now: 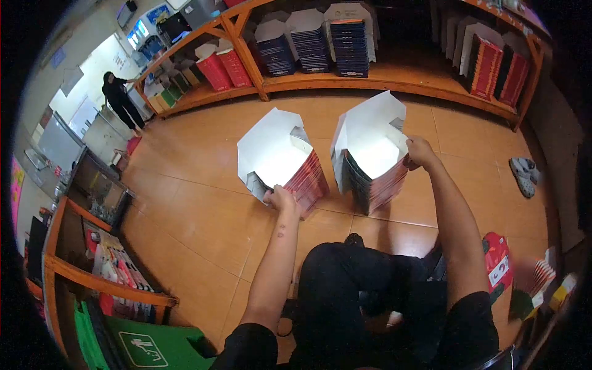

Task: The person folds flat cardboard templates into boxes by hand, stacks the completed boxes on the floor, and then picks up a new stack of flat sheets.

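Note:
Two tall stacks of nested paper cartons stand on the tiled floor in front of my knees, white inside with open flaps on top and red printed sides. My left hand (280, 198) is closed on the near rim of the left carton stack (313, 180). On the right carton stack (388, 191), which also shows a dark green side, my right hand (420, 152) grips the upper right edge. My fingertips are partly hidden behind the cartons on both sides.
A low wooden shelf (407, 85) along the far side holds blue carton stacks (313, 52) and red carton stacks (487, 68). Grey clogs (524, 177) lie at right. A green bag (160, 345) and a wooden rack (111, 280) are at left. Another person (120, 98) stands far back.

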Demonstrator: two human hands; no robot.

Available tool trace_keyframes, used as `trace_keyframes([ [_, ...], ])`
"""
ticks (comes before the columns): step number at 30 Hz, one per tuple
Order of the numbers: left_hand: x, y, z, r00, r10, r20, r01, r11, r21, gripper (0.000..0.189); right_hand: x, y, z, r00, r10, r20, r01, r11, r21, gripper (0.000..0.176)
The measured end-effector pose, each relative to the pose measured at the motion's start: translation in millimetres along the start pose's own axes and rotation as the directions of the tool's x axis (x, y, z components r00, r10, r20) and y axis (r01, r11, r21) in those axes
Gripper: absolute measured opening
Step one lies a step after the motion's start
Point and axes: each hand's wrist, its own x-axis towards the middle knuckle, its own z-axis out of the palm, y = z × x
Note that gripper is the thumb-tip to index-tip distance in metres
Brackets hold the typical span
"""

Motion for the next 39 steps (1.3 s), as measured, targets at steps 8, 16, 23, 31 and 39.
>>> trace_keyframes([
  [8,58,-27,21,0.982,0.032,0.184,-0.036,0.999,0.017,0.057,-16,-49,48,0.955,-0.276,0.107,0.295,0.902,-0.314,0.025],
  [16,26,14,-13,0.83,-0.174,0.53,0.168,0.984,0.06,0.036,-60,-97,81,0.996,0.068,-0.05,-0.053,0.964,0.261,0.05],
  [23,-113,62,-93,0.725,0.472,0.501,-0.339,0.879,-0.336,0.026,-239,-20,-20,0.915,0.295,0.276,-0.369,0.887,0.277,0.049],
  [31,-343,134,-95,-0.578,0.336,0.744,0.621,0.772,0.135,0.087,-305,131,-175,0.793,0.57,0.215,-0.348,0.713,-0.609,0.056],
  [39,-384,90,-59,-0.605,0.419,0.677,0.77,0.525,0.363,0.094,-471,216,-103,0.747,0.63,0.213,-0.408,0.687,-0.601,0.085],
])
